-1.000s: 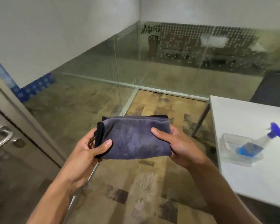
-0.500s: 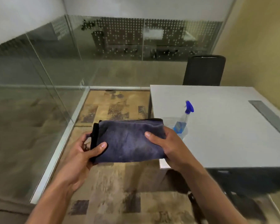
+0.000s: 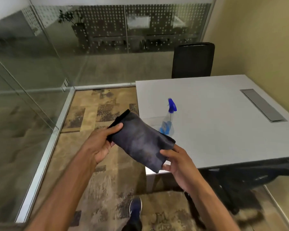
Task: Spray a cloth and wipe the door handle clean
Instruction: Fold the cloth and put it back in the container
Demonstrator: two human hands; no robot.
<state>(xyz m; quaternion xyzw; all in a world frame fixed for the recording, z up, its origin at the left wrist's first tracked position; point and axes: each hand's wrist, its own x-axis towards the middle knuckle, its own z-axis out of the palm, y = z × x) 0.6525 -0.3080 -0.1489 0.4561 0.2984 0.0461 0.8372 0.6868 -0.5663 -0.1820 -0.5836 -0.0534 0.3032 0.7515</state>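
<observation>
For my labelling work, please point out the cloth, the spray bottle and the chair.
cloth [image 3: 140,140], head view, middle of the folded dark fabric.
spray bottle [image 3: 172,105], head view, its blue trigger head.
chair [image 3: 193,60], head view, middle of the black backrest.

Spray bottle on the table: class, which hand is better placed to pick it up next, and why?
Probably the right hand. It is on the table side, nearer the spray bottle; the left hand, gripping the cloth too, would have to cross over.
</observation>
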